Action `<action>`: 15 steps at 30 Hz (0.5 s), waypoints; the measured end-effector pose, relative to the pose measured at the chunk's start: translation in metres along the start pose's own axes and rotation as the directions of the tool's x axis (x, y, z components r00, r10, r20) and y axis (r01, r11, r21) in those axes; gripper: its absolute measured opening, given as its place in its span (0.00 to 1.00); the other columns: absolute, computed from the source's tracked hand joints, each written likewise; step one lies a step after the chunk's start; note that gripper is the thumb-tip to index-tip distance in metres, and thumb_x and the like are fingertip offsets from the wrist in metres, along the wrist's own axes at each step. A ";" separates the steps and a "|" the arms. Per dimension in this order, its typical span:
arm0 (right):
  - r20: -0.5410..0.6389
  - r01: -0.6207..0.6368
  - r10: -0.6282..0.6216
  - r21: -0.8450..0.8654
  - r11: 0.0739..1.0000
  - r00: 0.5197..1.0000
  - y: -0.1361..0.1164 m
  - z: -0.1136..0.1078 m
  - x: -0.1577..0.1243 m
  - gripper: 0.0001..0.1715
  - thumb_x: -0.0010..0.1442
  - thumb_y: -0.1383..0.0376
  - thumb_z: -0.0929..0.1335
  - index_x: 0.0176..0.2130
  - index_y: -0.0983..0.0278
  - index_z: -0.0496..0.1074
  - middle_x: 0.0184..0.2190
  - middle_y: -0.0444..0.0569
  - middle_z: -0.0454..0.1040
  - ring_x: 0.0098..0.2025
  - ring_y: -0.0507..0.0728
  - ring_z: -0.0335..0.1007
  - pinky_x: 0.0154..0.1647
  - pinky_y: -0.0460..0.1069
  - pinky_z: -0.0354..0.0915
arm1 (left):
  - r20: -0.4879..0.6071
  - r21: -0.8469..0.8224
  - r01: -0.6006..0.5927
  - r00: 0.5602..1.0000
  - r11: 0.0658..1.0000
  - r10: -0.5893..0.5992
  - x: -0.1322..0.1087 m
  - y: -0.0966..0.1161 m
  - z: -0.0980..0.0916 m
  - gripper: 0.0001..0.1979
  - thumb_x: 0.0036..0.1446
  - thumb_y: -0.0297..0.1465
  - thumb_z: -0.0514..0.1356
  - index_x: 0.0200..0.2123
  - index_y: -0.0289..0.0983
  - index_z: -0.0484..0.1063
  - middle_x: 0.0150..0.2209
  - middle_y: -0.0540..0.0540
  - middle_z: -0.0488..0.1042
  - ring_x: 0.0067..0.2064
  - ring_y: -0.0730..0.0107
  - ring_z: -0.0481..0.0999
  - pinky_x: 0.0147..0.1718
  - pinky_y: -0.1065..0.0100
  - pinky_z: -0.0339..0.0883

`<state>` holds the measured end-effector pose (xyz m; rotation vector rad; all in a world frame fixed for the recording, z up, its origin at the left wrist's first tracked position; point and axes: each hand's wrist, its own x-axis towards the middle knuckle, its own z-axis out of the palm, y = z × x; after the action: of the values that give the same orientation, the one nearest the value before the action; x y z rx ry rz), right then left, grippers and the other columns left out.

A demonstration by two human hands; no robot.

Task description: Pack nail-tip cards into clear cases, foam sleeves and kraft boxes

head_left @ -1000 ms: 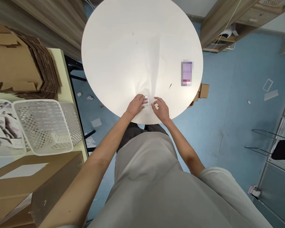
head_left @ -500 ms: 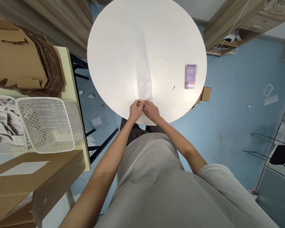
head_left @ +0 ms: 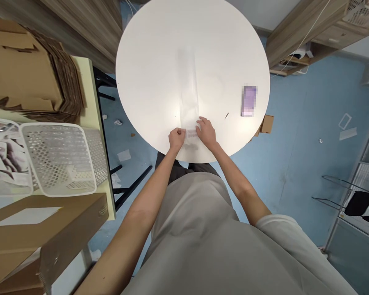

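Left hand (head_left: 177,138), curled, grip unclear, and right hand (head_left: 206,132), loosely open, are parting toward 9 and 3 o'clock, newly revealing the pack (head_left: 191,133) between.

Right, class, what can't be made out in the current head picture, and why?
All in the head view:
Small pack: contents, too small and blurred.
Left hand: whether its fingertips hold anything, hidden by curled fingers.
Purple object: surface details, lost to pixelation.
Cardboard carton: left part, cut by picture edge.

left hand (head_left: 177,138) curled, right hand (head_left: 206,132) loosely spread, forearms (head_left: 152,196) angled inward
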<state>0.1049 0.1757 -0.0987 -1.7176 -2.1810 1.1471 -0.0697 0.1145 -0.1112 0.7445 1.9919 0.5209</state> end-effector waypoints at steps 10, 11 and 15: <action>0.204 0.260 -0.241 -0.072 0.963 0.949 0.002 0.008 -0.020 0.20 0.75 0.63 0.70 0.63 0.61 0.77 0.75 0.57 0.69 0.79 0.68 0.61 0.81 0.67 0.61 | 0.016 0.114 -0.053 0.999 0.992 0.052 -0.002 -0.002 -0.002 0.10 0.70 0.39 0.61 0.41 0.39 0.79 0.42 0.40 0.84 0.46 0.53 0.83 0.53 0.55 0.76; 0.206 0.266 -0.247 -0.071 0.961 0.947 0.004 0.008 -0.022 0.21 0.74 0.64 0.71 0.64 0.61 0.77 0.76 0.57 0.68 0.80 0.67 0.60 0.82 0.67 0.60 | -0.006 0.152 -0.086 0.996 0.985 0.088 -0.004 -0.002 -0.004 0.11 0.71 0.38 0.61 0.46 0.39 0.80 0.46 0.39 0.84 0.48 0.51 0.83 0.55 0.53 0.76; 0.208 0.264 -0.250 -0.045 0.963 0.946 0.006 0.008 -0.022 0.24 0.74 0.64 0.72 0.66 0.60 0.76 0.77 0.56 0.67 0.81 0.67 0.59 0.83 0.68 0.58 | 0.060 0.311 -0.427 0.900 0.849 0.431 -0.016 -0.004 -0.010 0.22 0.72 0.32 0.57 0.66 0.36 0.72 0.67 0.32 0.75 0.68 0.46 0.74 0.68 0.46 0.69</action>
<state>0.1126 0.1530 -0.1007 -1.3368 -2.5033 1.2308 -0.0734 0.1000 -0.0988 1.4135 1.9436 0.4631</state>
